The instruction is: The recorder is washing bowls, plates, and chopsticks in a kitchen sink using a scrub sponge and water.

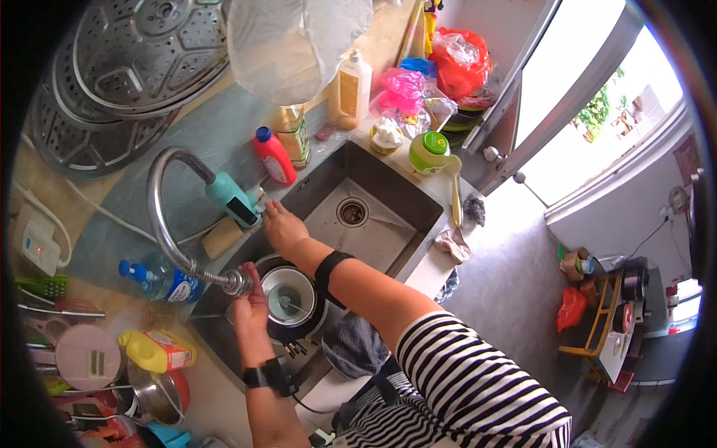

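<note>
My left hand (250, 299) is palm up at the metal spout head (238, 283) of the curved faucet, its fingers partly hidden by the spout. With extended fingers, my right hand (284, 227) reaches the side lever of the turquoise faucet body (232, 199); whether it grips the lever cannot be told. Below my hands, a white bowl (304, 275) with a smaller vessel inside stands within dark cookware in the near basin. The other sink basin (364, 238) has a round drain (353, 212). A grey checked cloth (354, 344) hangs over the sink's front edge.
A red bottle (275, 157) and a tan block (222, 238) stand behind the sink. The pump bottle (162, 281) and yellow jug (158, 350) are at left. A green-lidded jar (429, 153), yellow spoon (456, 196) and steel scrubber (474, 210) sit right of the sink.
</note>
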A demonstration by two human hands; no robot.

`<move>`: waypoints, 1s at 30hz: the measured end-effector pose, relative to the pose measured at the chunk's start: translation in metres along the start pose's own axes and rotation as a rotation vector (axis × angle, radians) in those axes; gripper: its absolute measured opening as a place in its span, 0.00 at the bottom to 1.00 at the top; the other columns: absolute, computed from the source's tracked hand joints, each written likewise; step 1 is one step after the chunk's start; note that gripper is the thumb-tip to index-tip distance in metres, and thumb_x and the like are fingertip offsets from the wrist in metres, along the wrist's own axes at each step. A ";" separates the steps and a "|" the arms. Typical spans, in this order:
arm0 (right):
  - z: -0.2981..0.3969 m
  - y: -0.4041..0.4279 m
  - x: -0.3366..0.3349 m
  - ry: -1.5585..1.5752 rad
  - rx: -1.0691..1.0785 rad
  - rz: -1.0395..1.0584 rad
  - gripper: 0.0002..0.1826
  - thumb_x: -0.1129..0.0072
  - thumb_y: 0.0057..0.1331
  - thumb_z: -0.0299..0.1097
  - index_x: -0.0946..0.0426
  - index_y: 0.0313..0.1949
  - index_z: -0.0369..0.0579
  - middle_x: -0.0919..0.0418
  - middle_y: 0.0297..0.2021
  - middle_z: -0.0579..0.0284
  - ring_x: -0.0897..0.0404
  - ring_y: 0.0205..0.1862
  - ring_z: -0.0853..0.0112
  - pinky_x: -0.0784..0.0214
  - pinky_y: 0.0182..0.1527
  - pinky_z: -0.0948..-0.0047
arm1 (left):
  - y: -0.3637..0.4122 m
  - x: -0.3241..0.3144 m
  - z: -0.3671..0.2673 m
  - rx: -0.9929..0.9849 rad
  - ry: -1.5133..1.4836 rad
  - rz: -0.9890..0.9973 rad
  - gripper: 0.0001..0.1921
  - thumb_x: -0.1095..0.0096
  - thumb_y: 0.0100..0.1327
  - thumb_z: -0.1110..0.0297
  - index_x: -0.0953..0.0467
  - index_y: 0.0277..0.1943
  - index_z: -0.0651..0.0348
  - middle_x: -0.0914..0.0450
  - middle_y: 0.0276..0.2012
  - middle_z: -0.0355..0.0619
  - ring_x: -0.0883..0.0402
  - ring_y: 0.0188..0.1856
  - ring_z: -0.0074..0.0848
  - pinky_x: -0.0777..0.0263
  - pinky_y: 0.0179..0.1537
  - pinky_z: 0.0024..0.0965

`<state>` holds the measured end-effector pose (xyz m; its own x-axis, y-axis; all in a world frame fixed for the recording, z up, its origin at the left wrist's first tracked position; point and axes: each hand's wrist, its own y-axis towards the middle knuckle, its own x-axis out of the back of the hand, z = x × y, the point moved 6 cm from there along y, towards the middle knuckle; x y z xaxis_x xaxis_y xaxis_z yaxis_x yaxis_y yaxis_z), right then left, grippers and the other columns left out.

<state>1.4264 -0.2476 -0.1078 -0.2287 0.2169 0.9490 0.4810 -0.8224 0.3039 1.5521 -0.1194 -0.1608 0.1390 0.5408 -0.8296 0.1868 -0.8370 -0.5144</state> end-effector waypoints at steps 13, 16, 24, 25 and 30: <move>0.052 -0.046 0.010 1.335 -0.530 0.438 0.22 0.60 0.68 0.37 0.34 0.53 0.30 0.31 0.54 0.37 0.35 0.60 0.53 0.44 0.62 0.63 | -0.006 -0.014 0.024 -0.129 0.351 0.198 0.19 0.53 0.67 0.68 0.35 0.59 0.66 0.30 0.56 0.52 0.30 0.59 0.35 0.37 0.62 0.36; 0.075 -0.064 -0.011 1.149 -0.436 0.056 0.26 0.63 0.71 0.41 0.42 0.61 0.33 0.40 0.61 0.37 0.44 0.66 0.52 0.54 0.67 0.67 | -0.022 -0.014 0.045 -0.113 0.508 0.247 0.22 0.65 0.72 0.61 0.44 0.66 0.57 0.39 0.64 0.44 0.40 0.66 0.32 0.47 0.65 0.34; 0.134 -0.107 -0.025 1.327 -0.211 0.071 0.27 0.64 0.70 0.43 0.40 0.57 0.30 0.41 0.59 0.32 0.50 0.66 0.44 0.62 0.69 0.58 | -0.007 0.056 0.006 0.039 0.382 0.644 0.25 0.61 0.70 0.54 0.39 0.63 0.60 0.34 0.60 0.41 0.35 0.60 0.28 0.44 0.62 0.31; 0.117 -0.097 -0.036 1.361 -0.115 0.293 0.26 0.64 0.69 0.43 0.39 0.55 0.29 0.41 0.58 0.30 0.50 0.66 0.44 0.62 0.69 0.58 | -0.010 0.045 0.024 0.071 0.348 0.527 0.23 0.60 0.70 0.53 0.36 0.60 0.59 0.32 0.57 0.40 0.33 0.57 0.27 0.41 0.59 0.30; 0.128 -0.119 -0.068 1.349 -0.260 0.202 0.26 0.69 0.71 0.43 0.39 0.56 0.30 0.40 0.59 0.35 0.50 0.67 0.49 0.62 0.69 0.58 | -0.037 0.015 0.024 -0.066 0.608 -0.063 0.23 0.59 0.70 0.53 0.37 0.62 0.57 0.33 0.59 0.37 0.34 0.59 0.25 0.42 0.61 0.30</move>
<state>1.4929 -0.0974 -0.1976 -0.8784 -0.4638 0.1157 0.4676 -0.8839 0.0066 1.5242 -0.0827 -0.1595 0.6523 0.5557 -0.5155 0.2694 -0.8056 -0.5276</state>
